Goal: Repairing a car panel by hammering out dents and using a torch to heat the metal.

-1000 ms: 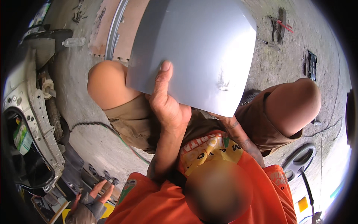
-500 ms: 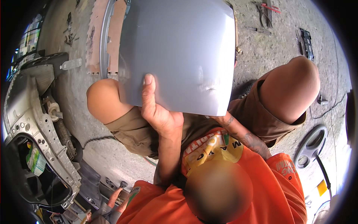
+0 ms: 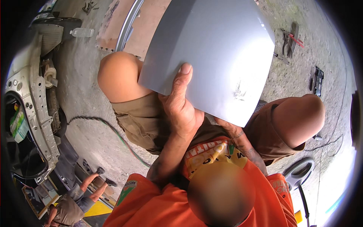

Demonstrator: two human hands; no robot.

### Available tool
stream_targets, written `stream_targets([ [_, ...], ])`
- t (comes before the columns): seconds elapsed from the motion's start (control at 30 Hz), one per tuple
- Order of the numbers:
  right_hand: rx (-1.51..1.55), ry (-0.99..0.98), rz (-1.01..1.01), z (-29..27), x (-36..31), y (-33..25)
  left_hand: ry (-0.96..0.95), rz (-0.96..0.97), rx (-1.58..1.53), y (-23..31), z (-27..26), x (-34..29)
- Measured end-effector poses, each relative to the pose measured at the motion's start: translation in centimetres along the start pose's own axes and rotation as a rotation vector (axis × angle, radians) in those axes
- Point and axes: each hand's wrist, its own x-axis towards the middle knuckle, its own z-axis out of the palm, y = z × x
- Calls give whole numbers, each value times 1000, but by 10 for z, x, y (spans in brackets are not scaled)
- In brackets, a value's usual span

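Observation:
A curved silver-grey car body panel [image 3: 204, 49] lies across my lap, tilted with its far end toward the right. My left hand [image 3: 183, 108] grips its near edge, thumb pressed on the glossy top face and fingers curled underneath out of sight. Beneath the near right corner is my right hand [image 3: 227, 124]; the panel covers its fingers, so their grip cannot be made out. A dark scuff [image 3: 239, 92] marks the surface near that corner.
A metal trim strip [image 3: 128, 24] lies on flat cardboard [image 3: 109, 28]. Pliers [image 3: 288, 43] and a black plastic part [image 3: 318, 81] are on the concrete at right. At left stand a stripped car body [image 3: 32, 102] and a plastic bottle [image 3: 82, 32]. Another person [image 3: 72, 208] is at lower left.
The panel has turned clockwise and shifted right, and its near right corner is lower. Both hands have moved with it, the left still gripping the edge. The whole view has also swung.

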Motion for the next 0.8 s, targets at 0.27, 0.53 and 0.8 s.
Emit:
stream_targets([
  [0.27,-260,33,-139,17,-12,-2,24,-36,-212,1,3,1],
  [0.53,48,-281,105,14,-8,-2,-37,11,16,-3,4,0],
  [0.8,206,-194,204,11,-9,0,29,-28,-56,-3,3,-2],
])
